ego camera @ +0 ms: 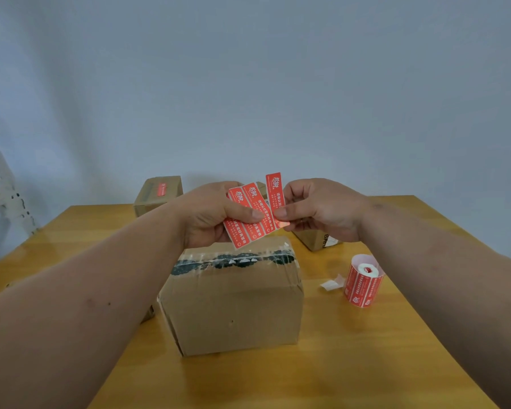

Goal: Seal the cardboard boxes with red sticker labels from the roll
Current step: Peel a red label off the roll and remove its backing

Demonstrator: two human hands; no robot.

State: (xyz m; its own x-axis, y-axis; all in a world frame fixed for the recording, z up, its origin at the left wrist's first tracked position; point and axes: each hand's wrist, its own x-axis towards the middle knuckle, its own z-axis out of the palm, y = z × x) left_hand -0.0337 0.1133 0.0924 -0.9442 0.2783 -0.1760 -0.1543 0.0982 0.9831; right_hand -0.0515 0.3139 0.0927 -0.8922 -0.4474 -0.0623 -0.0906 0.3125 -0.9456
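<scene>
Two hands work above the nearest cardboard box (pixel 233 302): the left hand (pixel 210 216) pinches a short strip of red labels (pixel 245 216), and the right hand (pixel 316 211) pinches one label (pixel 275 199) by its edge, seemingly peeling it off. Peel slowly, keeping the adhesive from folding, then lay it across the taped top seam. The label roll (pixel 363 284) stands near the surface's right edge beside a scrap of backing paper (pixel 332 283). A labelled box (pixel 158 193) sits at the far edge, another box (pixel 316 239) behind the right hand.
</scene>
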